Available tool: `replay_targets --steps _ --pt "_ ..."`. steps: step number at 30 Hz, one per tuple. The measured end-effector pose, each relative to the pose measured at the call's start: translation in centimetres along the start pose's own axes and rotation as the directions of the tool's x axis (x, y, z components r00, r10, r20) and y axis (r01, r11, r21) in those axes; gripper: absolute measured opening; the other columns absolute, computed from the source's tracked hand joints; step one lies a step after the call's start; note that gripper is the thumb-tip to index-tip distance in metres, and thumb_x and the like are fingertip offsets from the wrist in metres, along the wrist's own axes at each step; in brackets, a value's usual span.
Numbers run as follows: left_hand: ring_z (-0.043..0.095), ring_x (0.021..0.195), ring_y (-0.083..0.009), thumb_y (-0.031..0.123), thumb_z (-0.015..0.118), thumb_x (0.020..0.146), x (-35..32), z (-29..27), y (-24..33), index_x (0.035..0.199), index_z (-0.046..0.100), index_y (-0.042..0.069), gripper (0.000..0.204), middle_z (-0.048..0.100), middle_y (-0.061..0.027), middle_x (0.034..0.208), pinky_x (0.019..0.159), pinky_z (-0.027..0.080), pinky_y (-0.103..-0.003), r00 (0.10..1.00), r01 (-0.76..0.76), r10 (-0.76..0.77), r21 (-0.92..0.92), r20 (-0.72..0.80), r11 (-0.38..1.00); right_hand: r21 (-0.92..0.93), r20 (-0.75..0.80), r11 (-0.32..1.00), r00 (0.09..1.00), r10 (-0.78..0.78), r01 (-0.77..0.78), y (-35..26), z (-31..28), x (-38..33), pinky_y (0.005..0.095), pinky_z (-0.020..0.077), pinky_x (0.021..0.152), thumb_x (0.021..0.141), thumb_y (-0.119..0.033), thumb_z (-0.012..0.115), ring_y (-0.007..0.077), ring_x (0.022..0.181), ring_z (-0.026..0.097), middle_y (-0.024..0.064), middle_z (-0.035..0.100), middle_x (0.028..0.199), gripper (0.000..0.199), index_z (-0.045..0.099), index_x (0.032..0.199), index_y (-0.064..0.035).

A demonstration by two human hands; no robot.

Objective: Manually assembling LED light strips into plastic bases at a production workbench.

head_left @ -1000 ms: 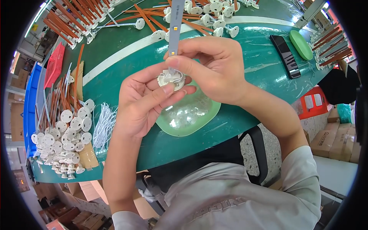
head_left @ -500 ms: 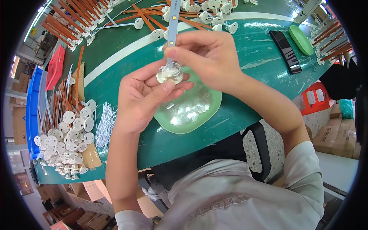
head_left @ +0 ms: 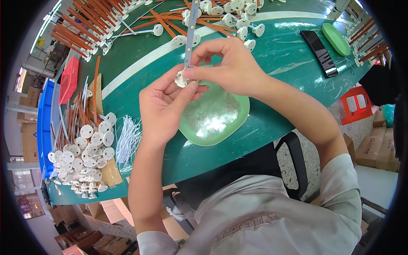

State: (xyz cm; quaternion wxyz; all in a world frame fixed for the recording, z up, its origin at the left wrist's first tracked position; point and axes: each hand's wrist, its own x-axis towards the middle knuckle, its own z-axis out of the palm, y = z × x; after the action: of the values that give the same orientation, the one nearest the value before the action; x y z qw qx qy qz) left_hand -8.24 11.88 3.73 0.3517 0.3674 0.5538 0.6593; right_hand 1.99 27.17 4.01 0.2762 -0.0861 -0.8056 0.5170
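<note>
Head view: left hand [head_left: 163,106] grip pinches small white round plastic cap [head_left: 182,79] above pale green square plastic tray [head_left: 231,123]; right hand [head_left: 231,63] grip closed on thin grey strip [head_left: 190,32], long axis running from cap away across green tabletop [head_left: 280,55].

brown cardboard boxes [head_left: 374,142] right, on floor | more cartons [head_left: 100,227] stacked lower left under table
</note>
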Motion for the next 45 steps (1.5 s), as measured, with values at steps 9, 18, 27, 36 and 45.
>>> replay_targets --steps 9,18,27,36,45 --pt "0.07 0.093 -0.0221 -0.004 0.061 0.09 0.1 0.2 -0.2 0.127 0.053 -0.01 0.039 0.068 -0.0176 0.107 0.083 0.057 -0.029 0.995 -0.057 0.068 0.139 -0.073 0.989 0.041 -0.028 0.997 0.997 0.072 -0.071 0.1 -0.2 -0.1 0.0329 0.0438 0.091 0.074 -0.02 0.081 0.0174 0.106 0.059 0.0105 0.066 0.102 0.021 0.073 0.084 -0.0029" --pt "0.07 0.091 -0.0201 -0.004 0.062 0.089 0.2 0.5 -0.7 0.126 0.054 -0.009 0.038 0.069 -0.0157 0.104 0.08 0.057 -0.027 0.991 -0.092 0.109 0.201 -0.075 0.975 0.253 0.065 0.959 0.991 0.115 -0.128 1.2 0.1 -0.1 0.0351 0.0433 0.096 0.08 -0.015 0.076 0.0197 0.114 0.056 0.0155 0.055 0.128 0.019 0.073 0.093 -0.0016" --pt "0.071 0.087 -0.0197 -0.002 0.063 0.09 0.2 0.5 -0.1 0.126 0.054 -0.009 0.038 0.069 -0.015 0.102 0.076 0.056 -0.025 0.988 -0.101 0.119 0.164 -0.101 0.981 0.557 0.314 0.749 0.926 0.21 -0.359 1.1 -0.4 0.5 0.0325 0.0502 0.082 0.09 -0.012 0.063 0.0147 0.101 0.06 0.0067 0.062 0.115 0.017 0.07 0.1 0.0" --pt "0.07 0.088 -0.0182 -0.002 0.066 0.088 0.3 0.3 -0.7 0.126 0.053 -0.01 0.041 0.069 -0.0148 0.1 0.077 0.056 -0.025 0.961 -0.137 0.186 0.229 -0.206 0.964 0.046 -0.124 0.993 0.987 -0.1 0.107 0.8 0.1 -0.4 0.0263 0.048 0.074 0.083 -0.011 0.07 0.0117 0.098 0.06 0.004 0.062 0.11 0.012 0.071 0.094 -0.0061" --pt "0.07 0.083 -0.0152 -0.003 0.071 0.083 0.1 0.6 -1.6 0.12 0.058 -0.009 0.039 0.071 -0.0134 0.094 0.074 0.057 -0.026 0.865 -0.285 0.439 0.484 -0.241 0.827 0.068 -0.106 0.996 0.993 -0.049 0.056 0.1 1.3 -1.1 0.0249 0.0462 0.069 0.081 -0.014 0.074 0.0112 0.091 0.057 0.0052 0.059 0.104 0.015 0.075 0.095 -0.0085"
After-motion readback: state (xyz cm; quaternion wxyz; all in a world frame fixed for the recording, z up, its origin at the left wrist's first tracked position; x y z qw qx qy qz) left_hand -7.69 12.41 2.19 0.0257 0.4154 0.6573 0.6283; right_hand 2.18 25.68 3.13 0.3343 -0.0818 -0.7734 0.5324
